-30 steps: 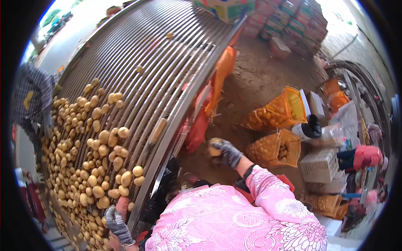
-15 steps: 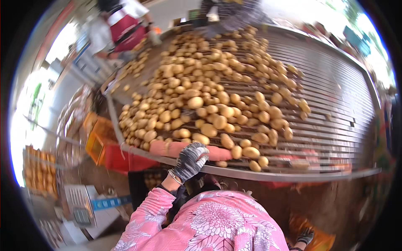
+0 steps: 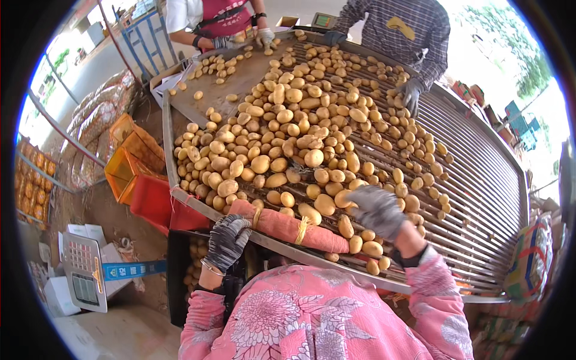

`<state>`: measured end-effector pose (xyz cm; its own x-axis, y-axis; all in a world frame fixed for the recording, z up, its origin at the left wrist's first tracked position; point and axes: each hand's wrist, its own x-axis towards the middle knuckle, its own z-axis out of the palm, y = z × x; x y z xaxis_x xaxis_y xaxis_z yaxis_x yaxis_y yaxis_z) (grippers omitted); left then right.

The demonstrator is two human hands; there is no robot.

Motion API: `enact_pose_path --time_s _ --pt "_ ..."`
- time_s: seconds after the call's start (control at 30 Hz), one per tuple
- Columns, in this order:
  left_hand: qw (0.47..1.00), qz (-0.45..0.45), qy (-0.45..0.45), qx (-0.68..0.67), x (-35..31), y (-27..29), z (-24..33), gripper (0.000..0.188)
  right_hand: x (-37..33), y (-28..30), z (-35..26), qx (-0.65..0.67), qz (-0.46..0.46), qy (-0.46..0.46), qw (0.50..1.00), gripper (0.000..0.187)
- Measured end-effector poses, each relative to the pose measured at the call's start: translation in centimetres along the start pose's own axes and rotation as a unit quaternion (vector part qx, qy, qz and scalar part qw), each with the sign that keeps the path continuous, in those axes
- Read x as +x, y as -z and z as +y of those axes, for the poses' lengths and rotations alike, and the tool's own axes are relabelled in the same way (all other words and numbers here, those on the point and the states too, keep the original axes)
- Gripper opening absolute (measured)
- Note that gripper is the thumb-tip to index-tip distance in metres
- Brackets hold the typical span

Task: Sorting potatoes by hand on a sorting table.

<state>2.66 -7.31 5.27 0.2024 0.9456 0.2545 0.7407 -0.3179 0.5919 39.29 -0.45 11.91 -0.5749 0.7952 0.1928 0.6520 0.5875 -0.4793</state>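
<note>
Potatoes [image 3: 282, 129] lie heaped over a slatted metal sorting table [image 3: 474, 210]. At its near rim, a rolled red cloth pad [image 3: 282, 224] tied with yellow twine lies lengthwise. My left hand [image 3: 227, 242], in a grey-and-black striped glove, rests against the rim beside the pad's left end. Its fingers are curled closed, and whatever they may hold is hidden. Over the potatoes to the right of the pad, my gloved right hand [image 3: 379, 211] is smeared by motion, so its fingers cannot be made out.
Across the table, a person in a maroon apron [image 3: 219, 18] and another in a checked shirt [image 3: 414, 36] have gloved hands near potatoes. To my left are an orange crate [image 3: 135, 153], a red bin [image 3: 157, 201] and a scale [image 3: 84, 273]. A black crate [image 3: 179, 276] stands below the rim.
My left hand has moved left, off the red pad to the rim. My right hand has come up from low on the right to over the potatoes. The view has shifted.
</note>
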Motion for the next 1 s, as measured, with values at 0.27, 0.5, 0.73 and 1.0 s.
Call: enact_pose_path --time_s 0.27,0.5,0.73,1.0 --pt "0.991 0.016 0.077 -0.104 1.5 1.2 -2.1 0.015 3.6 -6.4 0.8 -0.166 -0.186 -0.035 0.968 0.024" --pt "0.993 -0.076 -0.04 -0.083 8.6 -1.5 0.5 0.015 3.4 -8.1 0.4 -0.266 -0.157 -0.018 0.951 0.028" --pt "0.958 -0.237 -0.162 -0.004 11.4 -2.4 0.7 0.02 4.9 -6.2 0.5 -0.103 -0.13 -0.044 0.985 0.033" --pt "0.985 0.056 0.12 0.113 11.1 4.6 -12.7 0.027 4.9 -5.2 1.2 0.619 0.103 -0.235 0.743 0.048"
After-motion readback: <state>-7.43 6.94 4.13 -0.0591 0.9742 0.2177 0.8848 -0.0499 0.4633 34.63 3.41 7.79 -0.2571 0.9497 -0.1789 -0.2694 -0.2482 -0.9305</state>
